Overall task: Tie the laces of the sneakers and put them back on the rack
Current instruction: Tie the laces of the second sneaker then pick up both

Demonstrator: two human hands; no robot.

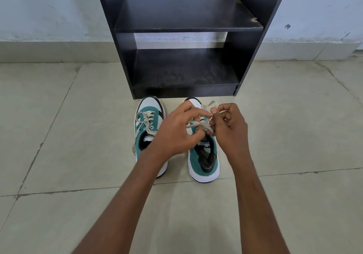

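Two teal and white sneakers stand side by side on the floor, toes toward the rack. The left sneaker (146, 134) carries a bow in its beige laces, with one end trailing down its left side. Over the right sneaker (204, 159), my left hand (176, 132) and my right hand (229, 128) both pinch its beige laces (198, 125), which cross between my fingers. One lace end sticks up past my right thumb. My hands hide most of that shoe's front.
The black shoe rack (186, 37) stands against the pale wall just beyond the sneakers, its two visible shelves bare. The upper shelf has a chipped right edge. Beige floor tiles (68, 135) spread to both sides.
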